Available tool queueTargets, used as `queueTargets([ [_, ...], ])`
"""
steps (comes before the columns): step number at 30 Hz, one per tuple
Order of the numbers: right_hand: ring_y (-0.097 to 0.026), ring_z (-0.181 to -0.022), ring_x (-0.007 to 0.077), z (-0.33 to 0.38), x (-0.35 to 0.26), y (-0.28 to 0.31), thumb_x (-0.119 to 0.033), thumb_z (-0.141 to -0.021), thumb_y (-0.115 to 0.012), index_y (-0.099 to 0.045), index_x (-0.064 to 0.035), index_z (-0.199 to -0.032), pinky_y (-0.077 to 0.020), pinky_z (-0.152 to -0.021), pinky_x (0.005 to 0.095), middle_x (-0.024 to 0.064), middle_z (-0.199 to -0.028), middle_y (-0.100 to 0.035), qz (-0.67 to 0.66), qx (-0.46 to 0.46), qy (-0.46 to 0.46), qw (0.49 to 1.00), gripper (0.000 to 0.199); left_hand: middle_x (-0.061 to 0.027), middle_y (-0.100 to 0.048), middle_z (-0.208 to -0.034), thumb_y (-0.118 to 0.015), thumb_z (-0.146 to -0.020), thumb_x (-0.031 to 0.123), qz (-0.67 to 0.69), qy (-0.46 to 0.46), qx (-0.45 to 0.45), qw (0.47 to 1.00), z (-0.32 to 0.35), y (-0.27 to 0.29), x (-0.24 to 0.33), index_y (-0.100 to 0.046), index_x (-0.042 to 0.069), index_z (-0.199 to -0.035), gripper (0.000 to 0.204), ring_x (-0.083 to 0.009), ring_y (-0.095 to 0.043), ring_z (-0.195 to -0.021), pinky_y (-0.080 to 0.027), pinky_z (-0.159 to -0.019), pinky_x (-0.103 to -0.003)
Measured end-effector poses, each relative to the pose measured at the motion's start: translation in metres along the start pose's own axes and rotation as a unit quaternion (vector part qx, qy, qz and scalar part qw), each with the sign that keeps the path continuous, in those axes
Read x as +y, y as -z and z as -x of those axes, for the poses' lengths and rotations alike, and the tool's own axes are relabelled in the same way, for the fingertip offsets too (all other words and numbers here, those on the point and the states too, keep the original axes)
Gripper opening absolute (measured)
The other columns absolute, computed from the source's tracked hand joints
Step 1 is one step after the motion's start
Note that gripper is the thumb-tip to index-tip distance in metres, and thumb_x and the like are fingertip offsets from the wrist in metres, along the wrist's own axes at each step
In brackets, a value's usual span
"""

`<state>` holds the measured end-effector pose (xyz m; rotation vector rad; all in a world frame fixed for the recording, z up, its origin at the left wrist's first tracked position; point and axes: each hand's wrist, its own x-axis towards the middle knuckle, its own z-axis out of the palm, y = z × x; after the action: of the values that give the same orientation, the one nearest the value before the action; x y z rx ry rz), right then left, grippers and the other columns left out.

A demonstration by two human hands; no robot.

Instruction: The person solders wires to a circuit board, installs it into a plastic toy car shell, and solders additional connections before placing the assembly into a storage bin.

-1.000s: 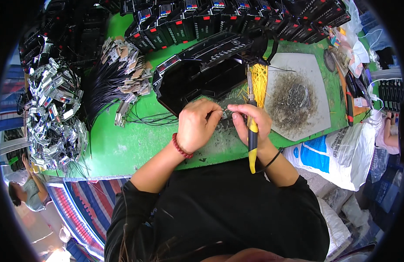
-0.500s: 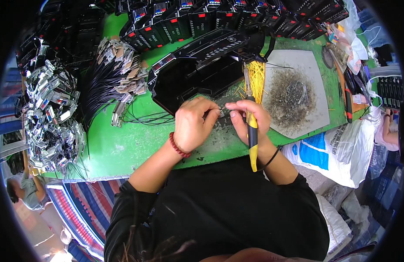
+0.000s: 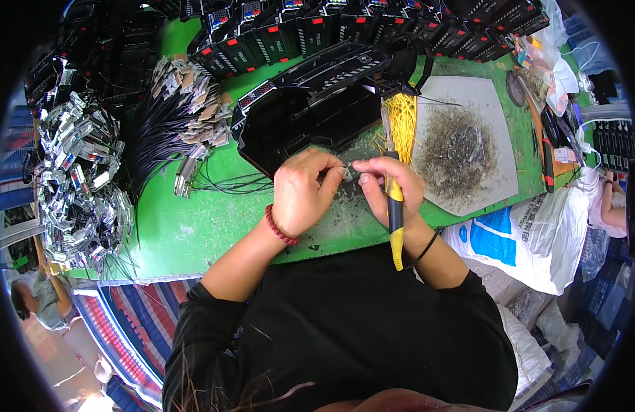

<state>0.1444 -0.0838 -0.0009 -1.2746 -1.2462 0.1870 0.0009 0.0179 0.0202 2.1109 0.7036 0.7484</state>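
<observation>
My left hand (image 3: 302,192) pinches a small metal part (image 3: 346,172) over the green table (image 3: 187,226), a red bead bracelet on its wrist. My right hand (image 3: 393,185) meets it fingertip to fingertip on the same part, and also grips a soldering iron (image 3: 394,206) with a yellow-and-black handle, its tip pointing away from me. A large black plastic housing (image 3: 310,103) lies open just beyond both hands. A bundle of yellow wires (image 3: 402,127) sits beside the iron's tip.
A grey scorched pad (image 3: 461,137) with wire scraps lies to the right. Black cables with connectors (image 3: 173,117) and a heap of shiny metal parts (image 3: 77,178) are on the left. Black units with red marks (image 3: 345,27) line the back. White sacks (image 3: 530,240) stand at right.
Both hands stay together over the same spot; the fingers have only shifted slightly on the small part, and the view has moved a little.
</observation>
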Motion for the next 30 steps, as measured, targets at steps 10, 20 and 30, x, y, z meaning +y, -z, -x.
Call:
queueTargets([
  [10,-0.069,-0.07,0.0162,-0.001,0.0,0.007,0.0,-0.082,-0.068,-0.059,-0.0006,-0.105,-0.0503,-0.059,0.023,0.0144,-0.094,-0.073,0.045,-0.067,0.044,0.996,0.025,-0.0121,-0.064,-0.076,-0.068,-0.079,0.002,-0.016,0.001,-0.002,1.0,0.0,0.0,0.001,-0.066,0.0,-0.081,0.003,-0.0261,-0.063,-0.068,-0.05,-0.063,-0.032],
  [20,-0.068,-0.064,0.0199,-0.001,0.006,0.004,-0.002,-0.08,-0.068,-0.062,-0.0009,-0.101,-0.051,-0.056,0.0274,0.0128,-0.092,-0.073,0.102,-0.063,0.118,0.986,0.022,-0.0123,-0.063,-0.076,-0.067,-0.08,0.004,-0.017,-0.008,-0.009,1.0,0.0,0.001,0.001,-0.066,0.001,-0.081,0.004,-0.0288,-0.063,-0.07,-0.05,-0.063,-0.035],
  [30,-0.071,-0.075,0.0205,-0.007,-0.002,0.01,0.003,-0.085,-0.063,-0.064,-0.0002,-0.104,-0.0554,-0.067,0.029,0.0138,-0.09,-0.072,0.066,-0.02,-0.017,0.997,0.019,-0.0139,-0.063,-0.077,-0.064,-0.083,0.007,0.006,-0.043,-0.017,0.999,-0.005,0.001,-0.002,-0.064,0.0,-0.08,0.008,-0.0326,-0.063,-0.072,-0.05,-0.065,-0.039],
])
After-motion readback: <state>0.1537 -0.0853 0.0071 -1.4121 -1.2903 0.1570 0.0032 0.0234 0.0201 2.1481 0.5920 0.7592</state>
